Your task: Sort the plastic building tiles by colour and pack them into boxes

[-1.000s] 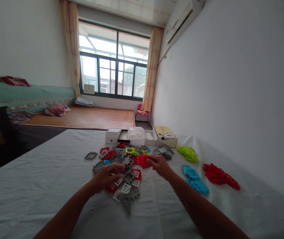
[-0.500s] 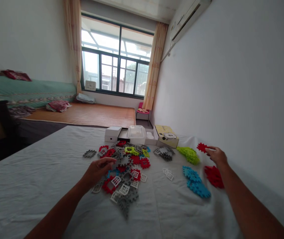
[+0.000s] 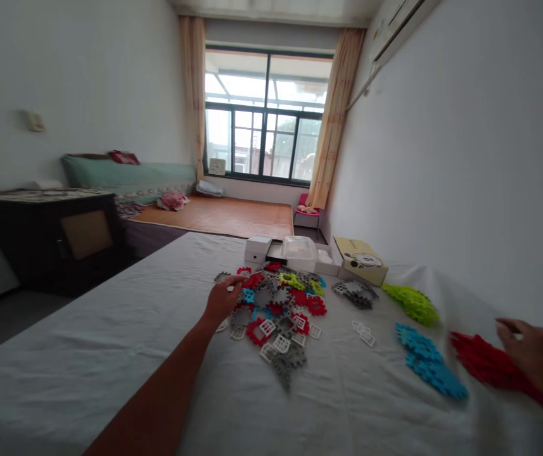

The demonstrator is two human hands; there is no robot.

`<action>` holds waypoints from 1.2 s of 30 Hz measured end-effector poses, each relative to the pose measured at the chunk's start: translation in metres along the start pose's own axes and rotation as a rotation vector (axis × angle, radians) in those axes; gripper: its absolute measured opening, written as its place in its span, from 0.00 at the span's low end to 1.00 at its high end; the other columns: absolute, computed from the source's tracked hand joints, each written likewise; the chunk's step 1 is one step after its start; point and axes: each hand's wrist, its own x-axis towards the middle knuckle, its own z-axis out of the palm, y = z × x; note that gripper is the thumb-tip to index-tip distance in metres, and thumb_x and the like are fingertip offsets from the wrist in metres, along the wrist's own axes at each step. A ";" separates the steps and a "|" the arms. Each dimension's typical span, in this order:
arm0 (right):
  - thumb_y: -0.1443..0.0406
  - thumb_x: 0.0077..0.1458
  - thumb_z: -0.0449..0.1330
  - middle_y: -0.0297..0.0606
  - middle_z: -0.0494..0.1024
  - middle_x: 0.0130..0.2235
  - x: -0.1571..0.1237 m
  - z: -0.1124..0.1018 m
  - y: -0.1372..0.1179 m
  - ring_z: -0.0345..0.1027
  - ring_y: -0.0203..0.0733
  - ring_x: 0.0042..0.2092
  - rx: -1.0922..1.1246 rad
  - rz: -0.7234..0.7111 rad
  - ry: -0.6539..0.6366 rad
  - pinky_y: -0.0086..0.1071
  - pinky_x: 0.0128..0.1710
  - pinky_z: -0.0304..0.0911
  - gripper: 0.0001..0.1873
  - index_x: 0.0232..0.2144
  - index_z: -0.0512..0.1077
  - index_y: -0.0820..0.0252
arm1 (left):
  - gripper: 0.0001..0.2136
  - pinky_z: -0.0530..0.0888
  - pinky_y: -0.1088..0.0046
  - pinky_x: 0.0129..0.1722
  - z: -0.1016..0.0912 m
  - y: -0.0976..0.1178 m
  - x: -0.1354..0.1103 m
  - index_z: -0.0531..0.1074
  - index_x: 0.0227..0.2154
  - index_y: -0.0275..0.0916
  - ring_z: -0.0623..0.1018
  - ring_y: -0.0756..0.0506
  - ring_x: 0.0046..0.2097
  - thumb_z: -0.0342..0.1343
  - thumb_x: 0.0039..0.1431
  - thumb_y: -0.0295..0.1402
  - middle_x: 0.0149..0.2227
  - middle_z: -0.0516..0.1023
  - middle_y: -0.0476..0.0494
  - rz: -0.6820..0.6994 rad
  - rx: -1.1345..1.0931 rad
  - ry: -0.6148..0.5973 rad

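Observation:
At the left side of a mixed pile of flat, notched plastic building pieces (image 3: 281, 294) is my left hand (image 3: 223, 299). Its thumb and forefinger are slightly apart, their tips beside a red notched piece (image 3: 253, 280). Whether they touch it is unclear. The pile mixes red, grey, blue and lime pieces with white lattice window pieces (image 3: 281, 344). Far to the right, my right hand (image 3: 532, 348) hovers by a heap of red pieces (image 3: 485, 358), fingers curved and apart, nothing visible in them. Blue pieces (image 3: 430, 361) lie left of that heap.
Lime pieces (image 3: 411, 304), grey pieces (image 3: 354, 293) and a few white lattice pieces (image 3: 364, 333) lie grouped on the white cloth (image 3: 147, 354). Behind the pile stand a yellow box (image 3: 360, 261), a clear plastic container (image 3: 298, 252) and a white box (image 3: 258, 249). A wall rises at the right.
The view has swung left. My right hand has let go of the red notched piece over the red heap. My left hand has shifted to the pile's far left side.

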 end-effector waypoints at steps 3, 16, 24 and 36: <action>0.55 0.44 0.54 0.55 0.75 0.39 -0.027 0.049 -0.070 0.70 0.49 0.31 -0.078 -0.250 -0.212 0.47 0.33 0.60 0.13 0.31 0.75 0.48 | 0.15 0.71 0.67 0.49 0.003 -0.005 -0.006 0.74 0.44 0.39 0.74 0.43 0.49 0.50 0.57 0.35 0.46 0.78 0.42 0.081 0.195 -0.068; 0.63 0.54 0.56 0.40 0.72 0.53 -0.189 0.192 -0.299 0.62 0.46 0.54 0.162 -0.814 -0.638 0.40 0.54 0.58 0.21 0.52 0.68 0.55 | 0.10 0.66 0.70 0.48 0.026 0.018 -0.023 0.75 0.39 0.43 0.73 0.46 0.45 0.50 0.60 0.37 0.37 0.78 0.45 0.387 0.390 -0.368; 0.61 0.60 0.52 0.38 0.77 0.47 -0.194 0.197 -0.299 0.67 0.44 0.48 0.041 -0.920 -0.512 0.37 0.51 0.59 0.15 0.48 0.72 0.52 | 0.12 0.68 0.74 0.44 0.026 0.024 -0.018 0.75 0.38 0.41 0.72 0.48 0.41 0.46 0.64 0.37 0.37 0.74 0.45 0.386 0.343 -0.274; 0.51 0.58 0.46 0.47 0.78 0.40 -0.070 0.186 -0.176 0.71 0.49 0.40 -0.008 -0.314 -0.050 0.36 0.41 0.61 0.27 0.42 0.75 0.63 | 0.13 0.69 0.78 0.37 0.024 0.030 -0.022 0.75 0.38 0.43 0.74 0.51 0.35 0.45 0.64 0.39 0.34 0.72 0.47 0.321 0.315 -0.241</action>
